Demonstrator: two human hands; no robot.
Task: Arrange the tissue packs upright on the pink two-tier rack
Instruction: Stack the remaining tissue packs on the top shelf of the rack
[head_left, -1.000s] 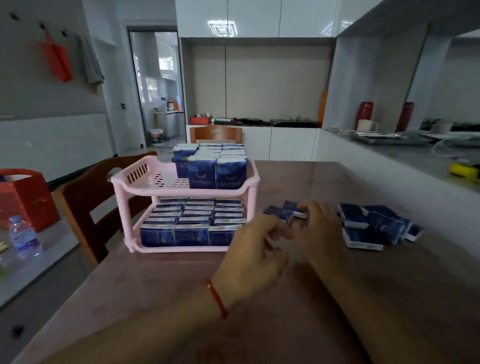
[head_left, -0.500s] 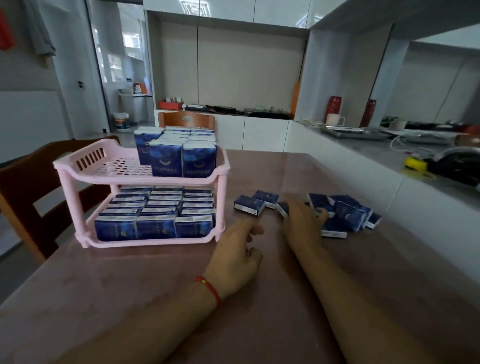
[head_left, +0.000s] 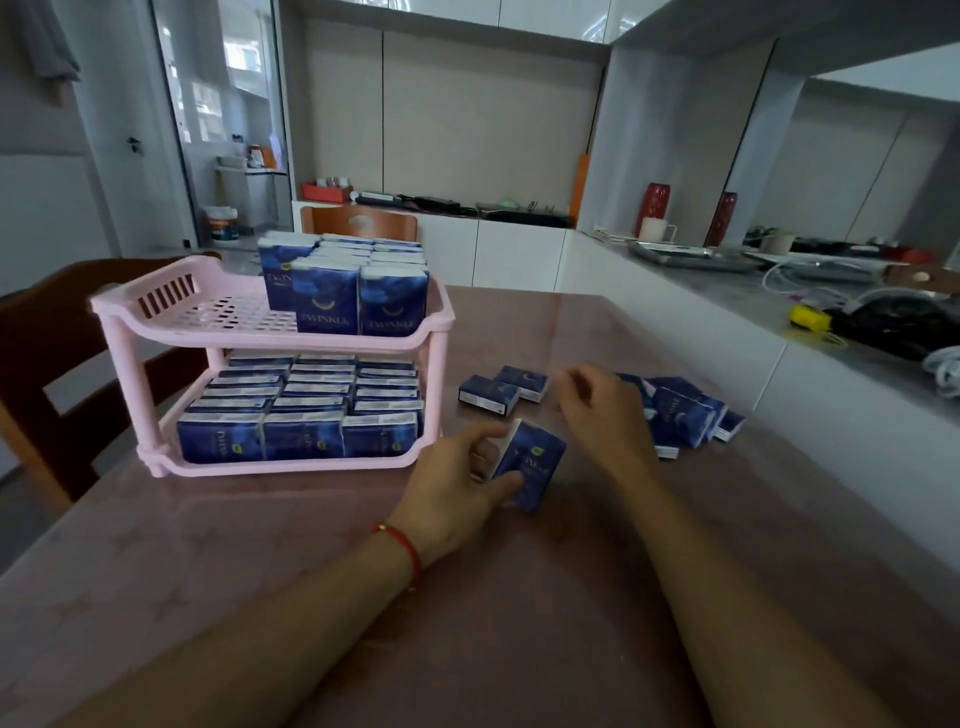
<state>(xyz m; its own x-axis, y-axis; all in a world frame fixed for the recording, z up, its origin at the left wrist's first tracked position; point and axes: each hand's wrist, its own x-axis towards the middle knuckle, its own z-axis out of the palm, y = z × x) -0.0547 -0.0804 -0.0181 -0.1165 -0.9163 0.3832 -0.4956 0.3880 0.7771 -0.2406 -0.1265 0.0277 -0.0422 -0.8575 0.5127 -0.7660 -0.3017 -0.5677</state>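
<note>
So, we have the left hand (head_left: 457, 475) gripping one blue tissue pack (head_left: 530, 467) just right of the pink two-tier rack (head_left: 291, 332), thumb on the near face, fingers curled behind it; pack is tilted, its lower corner at or just above the table (head_left: 260, 597), we can't tell which

Our right hand (head_left: 602, 410) hovers just behind that pack, fingers loosely curled, holding nothing we can see; it's motion-blurred, so finger detail is poor

Rack state as we read it:
- top tier: upright packs (head_left: 358, 291) fill the right part in rows, left part of the perforated shelf is bare
- bottom tier: lower packs (head_left: 306, 410) packed across the full width in three columns, standing on edge

Loose stock on the table:
- two flat packs (head_left: 501, 389) lying side by side, touching, between the rack and our right hand
- a loose pile (head_left: 685, 410) of packs to the right of the right hand, jumbled and overlapping; count not readable

We also see a red string bracelet (head_left: 402, 545) on the left wrist, a wooden chair (head_left: 47, 353) at the table's left side beside the rack, and a grey counter (head_left: 779, 306) along the right with cables and a yellow item, all well apart from the packs
</note>
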